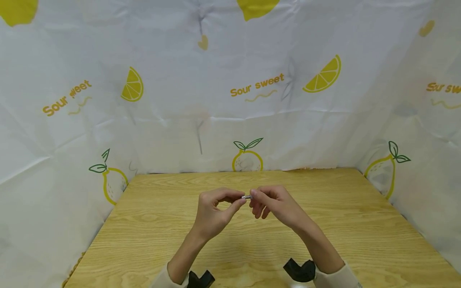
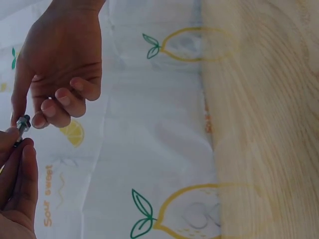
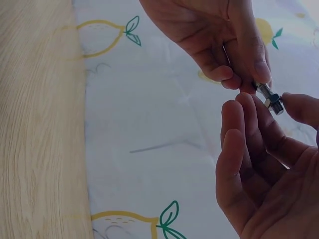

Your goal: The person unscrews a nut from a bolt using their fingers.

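One small metal bolt [image 3: 264, 90] spans the gap between the hands: the left hand [image 1: 213, 216] pinches one end, while the right hand [image 1: 282, 206], fingers loosely curled, has thumb and forefinger either side of the hex nut [image 3: 273, 101]; whether they grip it cannot be told. Should the left pinch slacken under twisting, the bolt could spin or drop onto the wood-grain tabletop [image 1: 245, 252] beneath both hands.

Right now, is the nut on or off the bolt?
On: in the right wrist view, the nut rings the bolt, whose threaded tip protrudes beyond it.
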`<state>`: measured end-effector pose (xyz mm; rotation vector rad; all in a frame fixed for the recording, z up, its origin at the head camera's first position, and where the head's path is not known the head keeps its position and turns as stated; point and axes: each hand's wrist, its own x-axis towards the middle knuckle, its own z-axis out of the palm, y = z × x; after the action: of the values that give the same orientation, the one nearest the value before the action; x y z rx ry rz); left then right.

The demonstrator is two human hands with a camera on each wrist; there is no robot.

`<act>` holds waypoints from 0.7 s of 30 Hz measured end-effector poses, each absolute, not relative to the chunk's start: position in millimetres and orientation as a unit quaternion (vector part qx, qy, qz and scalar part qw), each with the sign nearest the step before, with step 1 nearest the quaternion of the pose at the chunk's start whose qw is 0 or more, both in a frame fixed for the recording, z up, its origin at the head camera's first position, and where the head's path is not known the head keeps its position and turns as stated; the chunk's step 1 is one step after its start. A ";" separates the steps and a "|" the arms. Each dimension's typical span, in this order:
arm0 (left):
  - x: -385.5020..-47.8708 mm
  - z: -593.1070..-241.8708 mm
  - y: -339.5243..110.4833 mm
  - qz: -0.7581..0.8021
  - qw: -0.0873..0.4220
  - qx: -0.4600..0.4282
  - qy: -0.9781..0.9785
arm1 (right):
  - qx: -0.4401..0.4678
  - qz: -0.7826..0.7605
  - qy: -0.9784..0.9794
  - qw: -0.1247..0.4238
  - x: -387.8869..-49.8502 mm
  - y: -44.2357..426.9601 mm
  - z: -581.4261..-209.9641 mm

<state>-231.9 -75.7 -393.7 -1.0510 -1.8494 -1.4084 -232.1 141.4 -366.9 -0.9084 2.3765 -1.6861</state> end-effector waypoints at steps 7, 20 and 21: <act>-232.2 -394.7 -76.9 -0.530 0.287 -0.389 -0.697 | -0.327 -0.565 0.757 0.027 -229.3 143.8 -365.8; -231.9 -395.2 -76.2 -0.535 0.281 -0.385 -0.698 | -0.314 -0.567 0.762 0.017 -228.6 144.6 -364.2; -232.0 -395.0 -76.0 -0.533 0.284 -0.388 -0.696 | -0.307 -0.563 0.767 0.019 -228.7 144.5 -364.1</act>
<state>-232.0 -76.0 -395.0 -1.0371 -1.8624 -1.4270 -228.7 144.5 -364.1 -0.9538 2.3808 -1.7478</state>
